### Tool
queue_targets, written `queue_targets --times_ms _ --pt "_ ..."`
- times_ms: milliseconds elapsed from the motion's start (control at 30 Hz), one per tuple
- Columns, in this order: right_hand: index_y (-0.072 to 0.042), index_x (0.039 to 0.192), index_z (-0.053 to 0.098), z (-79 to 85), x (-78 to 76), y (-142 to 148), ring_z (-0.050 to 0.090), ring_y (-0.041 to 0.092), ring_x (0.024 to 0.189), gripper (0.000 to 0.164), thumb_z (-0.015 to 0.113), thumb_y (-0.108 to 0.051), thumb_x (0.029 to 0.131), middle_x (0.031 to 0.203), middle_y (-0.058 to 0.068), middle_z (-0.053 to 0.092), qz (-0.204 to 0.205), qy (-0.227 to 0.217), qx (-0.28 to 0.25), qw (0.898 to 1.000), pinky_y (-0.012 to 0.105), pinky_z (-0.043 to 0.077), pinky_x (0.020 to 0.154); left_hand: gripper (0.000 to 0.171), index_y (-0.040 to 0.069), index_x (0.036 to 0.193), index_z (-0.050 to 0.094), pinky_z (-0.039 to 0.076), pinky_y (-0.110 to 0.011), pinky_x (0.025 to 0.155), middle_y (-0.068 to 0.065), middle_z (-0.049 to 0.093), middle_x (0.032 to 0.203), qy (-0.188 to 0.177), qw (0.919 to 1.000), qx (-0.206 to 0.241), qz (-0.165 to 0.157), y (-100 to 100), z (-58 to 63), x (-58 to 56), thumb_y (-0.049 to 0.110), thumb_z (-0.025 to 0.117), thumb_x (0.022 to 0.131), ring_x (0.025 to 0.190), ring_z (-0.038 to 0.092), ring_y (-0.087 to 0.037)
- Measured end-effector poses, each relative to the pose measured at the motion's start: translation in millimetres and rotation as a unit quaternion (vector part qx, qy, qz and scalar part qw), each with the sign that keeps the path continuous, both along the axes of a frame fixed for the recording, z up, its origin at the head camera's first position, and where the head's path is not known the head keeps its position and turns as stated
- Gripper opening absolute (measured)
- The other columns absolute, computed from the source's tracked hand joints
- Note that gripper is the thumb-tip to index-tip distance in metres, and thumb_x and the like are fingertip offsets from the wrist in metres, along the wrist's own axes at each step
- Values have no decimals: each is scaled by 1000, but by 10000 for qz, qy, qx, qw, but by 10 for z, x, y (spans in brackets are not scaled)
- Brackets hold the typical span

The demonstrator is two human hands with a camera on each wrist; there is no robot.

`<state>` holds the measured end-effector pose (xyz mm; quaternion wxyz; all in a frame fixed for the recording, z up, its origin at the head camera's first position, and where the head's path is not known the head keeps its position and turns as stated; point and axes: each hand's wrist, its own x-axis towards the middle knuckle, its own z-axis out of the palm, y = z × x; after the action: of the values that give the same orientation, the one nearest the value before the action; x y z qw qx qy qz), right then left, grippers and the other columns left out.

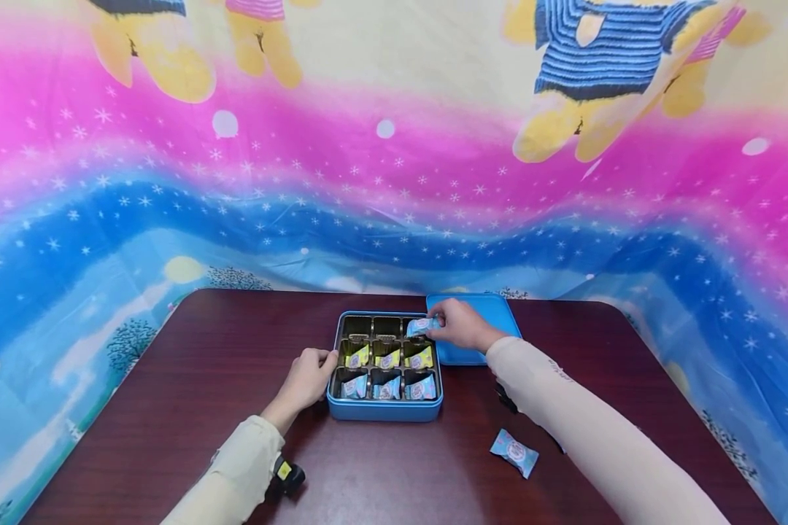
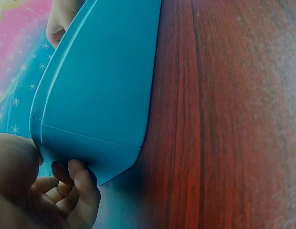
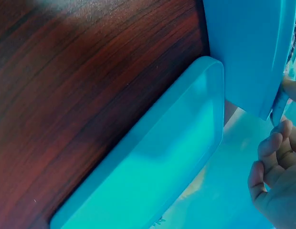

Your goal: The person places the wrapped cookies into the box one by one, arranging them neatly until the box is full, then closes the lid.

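A blue box (image 1: 385, 412) with a divided insert stands on the table. Yellow wrapped candies (image 1: 387, 359) lie in its middle row, one per compartment, and blue wrapped candies (image 1: 387, 389) fill the front row the same way. Over the back right compartment, my right hand (image 1: 460, 324) pinches a blue wrapped candy (image 1: 420, 327) between thumb and fingertips. My left hand (image 1: 307, 375) holds the box's left side; in the left wrist view its curled fingers (image 2: 83, 183) are against a corner of the wall. The back left and back middle compartments hold no candy.
The blue lid (image 1: 492, 321) lies inside up, against the box's right side, partly under the right forearm. A loose blue candy (image 1: 515, 453) rests on the dark wooden table (image 1: 394, 474), front right. A patterned cloth (image 1: 381, 189) hangs behind the table.
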<state>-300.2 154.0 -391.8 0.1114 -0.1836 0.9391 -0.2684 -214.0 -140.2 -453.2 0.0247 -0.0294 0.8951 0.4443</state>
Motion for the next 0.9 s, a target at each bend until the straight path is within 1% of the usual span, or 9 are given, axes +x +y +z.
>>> queue_targets --times_ms 133,233,533,700,800,900 --pt "-6 126 68 -5 3 -50 35 14 54 36 72 -23 94 63 -1 45 11 340 517 9981 29 33 58 40 -1 123 69 50 -29 47 -1 51 52 -46 10000 22 2 -4 3 0 29 49 105 41 56 -14" --pt "-6 126 69 -3 5 -83 34 13 51 37 72 -25 93 61 -2 46 36 466 735 9962 29 30 55 40 0 123 69 50 -29 47 0 49 51 -76 10000 31 16 -6 5 2 29 48 105 41 55 -14" --pt "-9 130 67 -20 -19 -145 38 13 47 41 72 -28 94 56 -2 49 22 370 1064 9936 28 31 51 40 -1 126 68 50 -29 48 -2 54 55 -29 10000 4 16 19 -1 7 27 50 105 42 56 -13" --pt "-8 132 66 -8 -30 -183 36 13 45 43 72 -28 95 53 -2 46 9 229 1173 9928 28 30 49 39 -1 127 67 50 -29 48 -4 58 59 -18 10000 2 32 20 -6 9 27 50 105 42 56 -13" --pt "-8 132 66 7 -25 -212 35 13 45 42 71 -28 95 53 -1 47 22 197 1231 9922 28 29 49 40 -1 127 67 50 -28 48 -3 57 58 -49 10000 7 35 16 -3 6 27 49 106 42 56 -13" --pt "-8 132 66 12 -26 -238 34 12 45 41 71 -27 95 56 -1 50 63 228 1307 9911 28 31 52 40 -1 126 68 50 -29 48 -3 55 56 -57 10000 17 41 8 2 5 28 49 105 42 55 -13"
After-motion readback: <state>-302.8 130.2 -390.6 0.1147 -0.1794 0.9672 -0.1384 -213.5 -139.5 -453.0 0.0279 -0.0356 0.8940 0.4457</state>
